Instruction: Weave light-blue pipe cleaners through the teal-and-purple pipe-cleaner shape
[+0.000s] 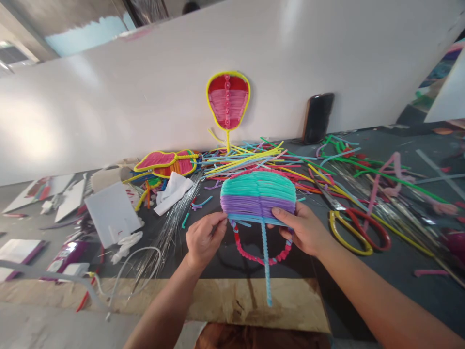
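Two hands (205, 240) hold one striped panel (257, 191) with one stem (267, 271).

The left grip (205, 237) is a bare human hand, and the right grip (307, 230) is also bare. Behind the left grip, the wrist is narrow, and the left forearm (163, 305) becomes wider toward the lower edge of the view. Behind the right grip, the right forearm (378, 286) is shown longer and also widens; both are uncovered as far as they are visible. On the right grip, the thumb (282, 214) has a short nail. Below and between the two grips, a reddish-brown garment (227, 337) appears, with darker folds; its kind I cannot tell.
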Motion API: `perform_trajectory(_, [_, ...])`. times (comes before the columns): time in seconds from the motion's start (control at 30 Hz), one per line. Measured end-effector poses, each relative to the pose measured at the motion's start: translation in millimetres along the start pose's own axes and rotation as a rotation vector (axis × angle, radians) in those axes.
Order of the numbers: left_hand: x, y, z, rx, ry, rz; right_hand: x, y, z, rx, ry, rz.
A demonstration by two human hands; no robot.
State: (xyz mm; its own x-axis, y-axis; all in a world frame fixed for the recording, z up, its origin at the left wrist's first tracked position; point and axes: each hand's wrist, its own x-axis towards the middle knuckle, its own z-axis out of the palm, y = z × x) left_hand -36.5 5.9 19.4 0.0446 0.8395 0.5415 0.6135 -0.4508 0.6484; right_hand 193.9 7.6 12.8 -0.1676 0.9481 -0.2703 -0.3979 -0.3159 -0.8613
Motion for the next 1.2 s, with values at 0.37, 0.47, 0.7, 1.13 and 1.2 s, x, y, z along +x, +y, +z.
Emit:
perform_trajectory(0.37, [-1.3,-0.1,0.6,-0.03,-0.001,-0.05,-0.2,0.2,-0.6,-0.023,-0.029,0.002])
perform_trajectory(0.47, [-4.4,-3.6,4.2,-0.102,0.026,-0.111,-0.5,0.1,-0.8,-0.024,-0.034,-0.008])
perform_trajectory(0.7, [-0.8,2.1,11.9,-0.458,0.014,-0.378,0.7,2.5,-1.7,-0.076,-0.031,-0.068])
perform_trajectory(1.13, [6.4,3.1,15.9,-0.905,-0.049,-0.672,0.6,5.7,0.1,-0.103,0.019,-0.123])
perform_trajectory(1.2, [7.0,2.4,16.6,-0.902,-0.054,-0.677,3.6,7.3,-2.5,-0.139,0.04,-0.141])
